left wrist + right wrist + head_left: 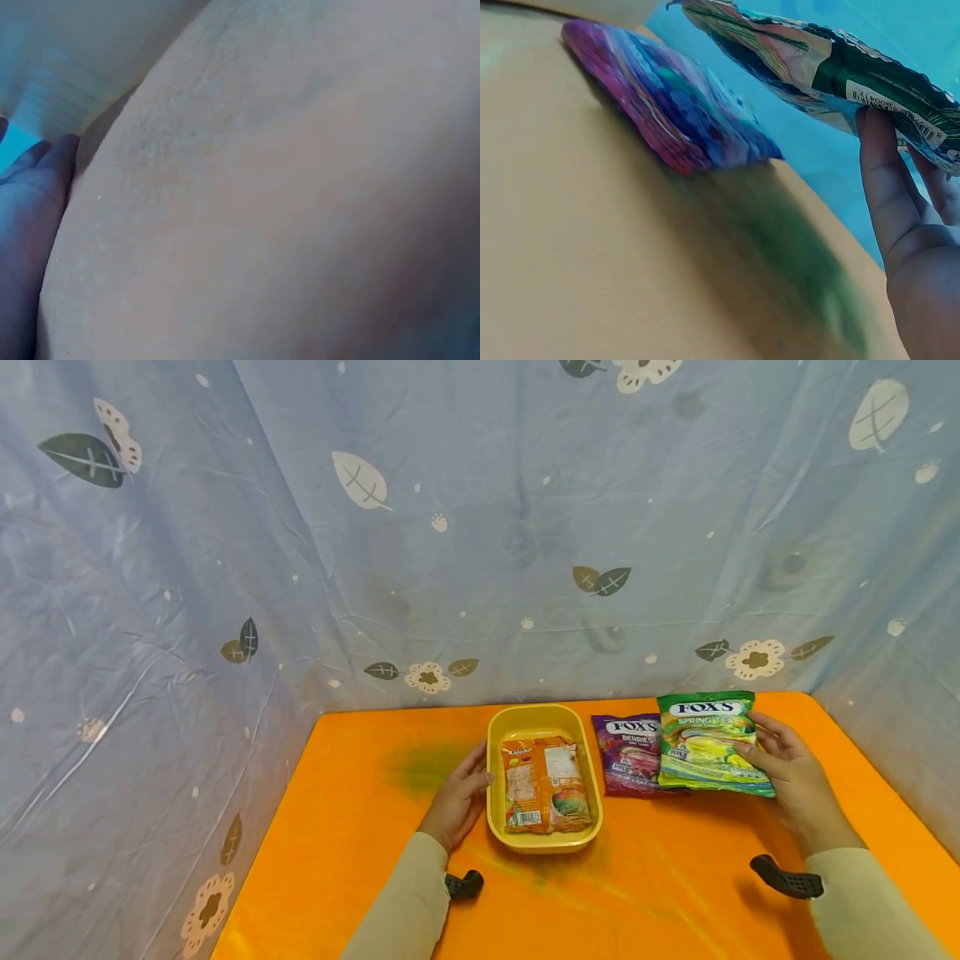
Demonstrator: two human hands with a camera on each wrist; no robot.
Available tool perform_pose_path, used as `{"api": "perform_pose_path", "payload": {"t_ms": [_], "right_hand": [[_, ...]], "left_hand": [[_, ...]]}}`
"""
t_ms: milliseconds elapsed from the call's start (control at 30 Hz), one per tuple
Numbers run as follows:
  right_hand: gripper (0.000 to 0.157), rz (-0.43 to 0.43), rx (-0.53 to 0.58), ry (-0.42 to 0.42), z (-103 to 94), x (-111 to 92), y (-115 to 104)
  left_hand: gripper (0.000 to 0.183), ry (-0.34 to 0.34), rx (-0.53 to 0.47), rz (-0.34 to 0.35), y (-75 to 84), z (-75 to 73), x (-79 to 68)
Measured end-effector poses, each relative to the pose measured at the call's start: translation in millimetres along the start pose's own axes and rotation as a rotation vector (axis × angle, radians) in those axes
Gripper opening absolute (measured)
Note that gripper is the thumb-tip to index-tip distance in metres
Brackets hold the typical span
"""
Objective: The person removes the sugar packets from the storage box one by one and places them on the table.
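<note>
In the head view my right hand [798, 781] holds a green Fox's Spring Tea candy bag [705, 745] by its right side, thumb on the front and fingers at the back. The right wrist view shows this bag's barcoded face [885, 105] raised above the table. Below and left of it lies a purple Fox's Berries candy bag [626, 760], partly covered by the green one. My left hand [459, 797] rests against the left side of a yellow tray [543, 842], fairly straight fingers along the wall and thumb at the rim. Inside the tray lies an orange candy bag [547, 785].
An orange cover [360, 827] spreads over the table. Blue curtains [480, 543] with leaf and flower prints stand behind it and at both sides. Black curved pieces [787, 877] stick out at both wrists.
</note>
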State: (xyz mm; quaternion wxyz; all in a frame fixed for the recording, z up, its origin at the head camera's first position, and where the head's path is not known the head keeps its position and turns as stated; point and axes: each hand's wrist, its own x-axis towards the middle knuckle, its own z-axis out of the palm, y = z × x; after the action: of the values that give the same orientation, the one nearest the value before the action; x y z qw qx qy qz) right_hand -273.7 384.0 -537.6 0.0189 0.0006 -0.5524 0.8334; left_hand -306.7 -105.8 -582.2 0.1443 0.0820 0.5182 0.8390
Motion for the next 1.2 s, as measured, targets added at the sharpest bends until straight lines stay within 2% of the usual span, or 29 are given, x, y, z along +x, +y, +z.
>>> {"api": "perform_pose_path", "payload": {"t_ms": [200,333,433,600,733,933,1200], "right_hand": [[0.062,0.026,-0.133,-0.017,-14.9,-0.5,-5.4],[0.060,0.030,-0.095,-0.039,-26.9,-1.0,-7.5],[0.061,0.044,-0.153,-0.035,-33.7,-1.5,-8.0],[0.063,0.068,-0.461,-0.016,-43.6,-1.9,-5.3],[0.066,0.118,-0.693,-0.024,-51.4,-0.3,-5.6],[0.072,0.149,-0.830,-0.058,-58.5,6.9,-10.7],[0.080,0.144,-0.937,-0.060,-57.7,14.5,-14.2]], "left_hand": [[0.070,0.004,-0.015,-0.002,0.6,-0.4,-0.4],[0.070,-0.003,-0.014,-0.001,0.3,-0.8,0.4],[0.070,-0.001,-0.012,-0.005,-0.2,-1.2,0.9],[0.070,-0.004,-0.008,-0.003,-1.4,-2.9,1.9],[0.071,-0.005,-0.005,0.003,-1.7,-3.1,2.6],[0.071,0.002,0.001,0.004,-1.7,-2.8,2.0],[0.070,-0.003,-0.009,0.003,-2.1,-2.5,2.6]]}}
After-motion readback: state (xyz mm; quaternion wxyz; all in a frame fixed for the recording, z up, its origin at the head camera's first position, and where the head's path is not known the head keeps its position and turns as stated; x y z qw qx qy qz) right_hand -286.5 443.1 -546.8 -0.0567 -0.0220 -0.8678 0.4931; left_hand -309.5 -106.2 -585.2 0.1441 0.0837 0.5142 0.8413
